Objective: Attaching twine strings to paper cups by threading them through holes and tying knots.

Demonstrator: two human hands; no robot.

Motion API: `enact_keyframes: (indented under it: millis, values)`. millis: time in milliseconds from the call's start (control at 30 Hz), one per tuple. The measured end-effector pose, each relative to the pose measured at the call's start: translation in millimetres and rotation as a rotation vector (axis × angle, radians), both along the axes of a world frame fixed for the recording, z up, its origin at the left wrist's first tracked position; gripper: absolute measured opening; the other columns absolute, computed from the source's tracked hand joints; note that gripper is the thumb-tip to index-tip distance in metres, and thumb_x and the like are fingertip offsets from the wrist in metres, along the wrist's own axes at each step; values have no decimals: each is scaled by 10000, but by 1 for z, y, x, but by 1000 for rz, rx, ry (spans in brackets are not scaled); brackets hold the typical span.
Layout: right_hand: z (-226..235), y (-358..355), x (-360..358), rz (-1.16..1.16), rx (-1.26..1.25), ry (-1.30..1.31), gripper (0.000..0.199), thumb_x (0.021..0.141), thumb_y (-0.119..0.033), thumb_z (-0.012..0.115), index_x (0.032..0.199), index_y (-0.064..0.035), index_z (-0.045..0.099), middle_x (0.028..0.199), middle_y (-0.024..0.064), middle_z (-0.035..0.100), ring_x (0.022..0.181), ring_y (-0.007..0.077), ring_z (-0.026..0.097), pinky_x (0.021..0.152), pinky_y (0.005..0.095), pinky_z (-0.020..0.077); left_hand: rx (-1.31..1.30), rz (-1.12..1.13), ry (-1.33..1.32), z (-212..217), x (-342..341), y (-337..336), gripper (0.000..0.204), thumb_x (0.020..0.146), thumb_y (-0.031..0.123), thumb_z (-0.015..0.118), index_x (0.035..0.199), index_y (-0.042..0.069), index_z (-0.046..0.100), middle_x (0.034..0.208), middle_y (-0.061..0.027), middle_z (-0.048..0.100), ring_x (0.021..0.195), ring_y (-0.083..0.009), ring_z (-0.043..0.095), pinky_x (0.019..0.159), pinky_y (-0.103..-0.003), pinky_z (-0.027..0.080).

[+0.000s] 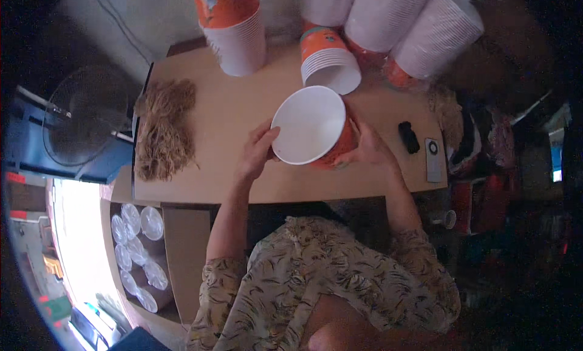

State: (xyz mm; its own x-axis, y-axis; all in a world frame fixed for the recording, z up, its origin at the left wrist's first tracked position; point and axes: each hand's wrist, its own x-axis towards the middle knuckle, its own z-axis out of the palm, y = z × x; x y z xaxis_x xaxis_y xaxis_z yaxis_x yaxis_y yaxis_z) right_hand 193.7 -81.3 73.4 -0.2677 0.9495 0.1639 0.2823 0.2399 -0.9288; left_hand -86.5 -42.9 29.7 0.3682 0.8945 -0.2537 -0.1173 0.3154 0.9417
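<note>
Between my two hands, over the middle of the table, a large paper tub (306,123) is tilted so that its white inside shows; its outer wall is orange. My left hand (258,150) pinches the rim on the left, thumb on the white edge and fingers behind. Around the orange side on the right curves my right hand (371,147), with some of its fingers hidden behind the tub. Just beyond lies a short stack of nested tubs (333,65), its white mouth toward me and touching or nearly touching the held tub.
A tall tub stack (240,44) stands at the back left; plastic-wrapped stacks (388,17) fill the back right. Brown fibre strands (167,129) lie on the table (231,108) at left. A black object (409,137) and white remote (433,160) are at right. An open carton (185,241) holds wrapped white rounds.
</note>
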Motion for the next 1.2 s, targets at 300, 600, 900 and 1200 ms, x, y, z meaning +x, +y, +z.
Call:
enact_keyframes:
  millis: [300, 600, 900, 1200]
  values:
    - [-55, 2, -77, 124, -67, 108, 1293, 499, -310, 966, 1512, -27, 213, 1488, 171, 367, 1385, 293, 362, 1160, 433, 291, -177, 74, -212, -71, -68, -28, 394, 1005, 436, 462, 1016, 73, 616, 763, 28, 570, 615, -74, 509, 510, -217, 382]
    - [-31, -4, -127, 27, -18, -159, 1241, 569, -355, 922, 1513, 0, 198, 1478, 201, 371, 1380, 293, 374, 1141, 418, 320, 291, 331, 342, -74, -93, -40, 512, 1046, 404, 398, 1220, -24, 619, 1125, -90, 666, 1058, -157, 601, 911, -310, 484]
    - [-15, -29, -182, -181, 253, -622, 1145, 545, -426, 903, 1449, -31, 320, 1344, 210, 487, 1214, 398, 494, 1034, 488, 384, 236, 74, 14, -1, -107, -58, 349, 1018, 184, 526, 1277, -44, 580, 1054, -57, 674, 969, -131, 622, 887, -286, 501]
    - [-19, -32, -179, -150, 309, -545, 1100, 570, -388, 903, 1458, -80, 332, 1377, 195, 470, 1247, 391, 478, 1037, 507, 381, 106, 46, -123, -25, -121, -56, 263, 1012, 201, 532, 1154, -4, 614, 1011, -38, 664, 902, -127, 626, 869, -305, 499]
